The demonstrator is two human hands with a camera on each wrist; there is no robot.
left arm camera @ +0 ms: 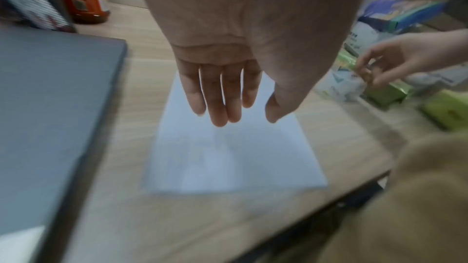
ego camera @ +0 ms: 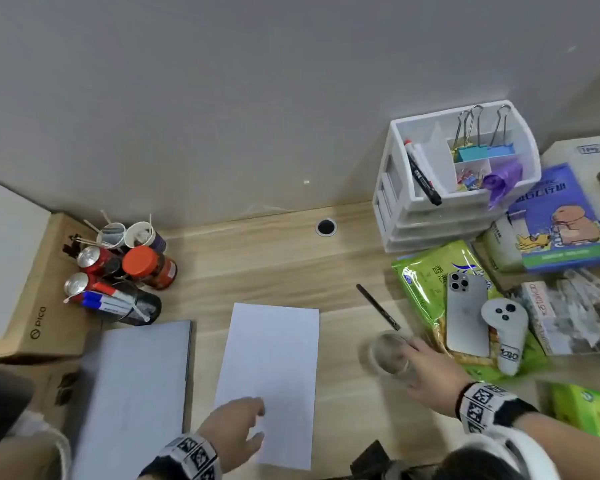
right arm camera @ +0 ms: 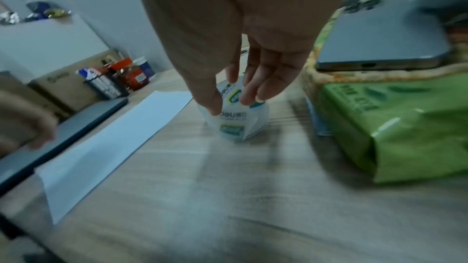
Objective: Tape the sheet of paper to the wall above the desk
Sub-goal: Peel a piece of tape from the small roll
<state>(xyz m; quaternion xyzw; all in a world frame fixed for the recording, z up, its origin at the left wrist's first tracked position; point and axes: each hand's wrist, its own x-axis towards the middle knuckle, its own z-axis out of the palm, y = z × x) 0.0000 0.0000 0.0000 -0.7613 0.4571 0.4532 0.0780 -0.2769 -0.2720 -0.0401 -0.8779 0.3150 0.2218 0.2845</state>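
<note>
Head view, nearest first: the left hand (ego camera: 234, 432) hangs over the near left corner of the paper (ego camera: 274, 372), fingers straight and slightly spread, holding nothing. Whether the fingertips touch the sheet cannot be told; the left wrist view shows the fingers (left arm camera: 217, 95) extended above the paper (left arm camera: 233, 159) with a soft shadow beneath. The paper lies flat on the desk (ego camera: 257, 265), its long side running away from the person, none of it on the wall (ego camera: 222, 98).

Just left of the paper lies a closed grey laptop (ego camera: 136, 393). To the right, the right hand (ego camera: 430, 368) reaches onto a tape roll (ego camera: 388, 355) that stands on the desk, well apart from the paper. The right wrist view shows thumb and fingers (right arm camera: 253, 85) curved down around the top of the tape roll (right arm camera: 238, 119), touching its printed wrap; the grip looks narrow, and the roll rests on the desk.

Beyond the roll a black pen (ego camera: 378, 306) lies slanted. Beside it a phone (ego camera: 468, 317) lies face down on a green packet (ego camera: 426, 282), with a white controller (ego camera: 506, 334) touching its right edge. Farther left stands a cluster of cans, a jar (ego camera: 149, 268), and cups, next to a cardboard box (ego camera: 35, 289). At the back right, against the wall, a white drawer unit (ego camera: 458, 178) holds a marker and binder clips, and a blue book (ego camera: 561, 220) lies beside it.
</note>
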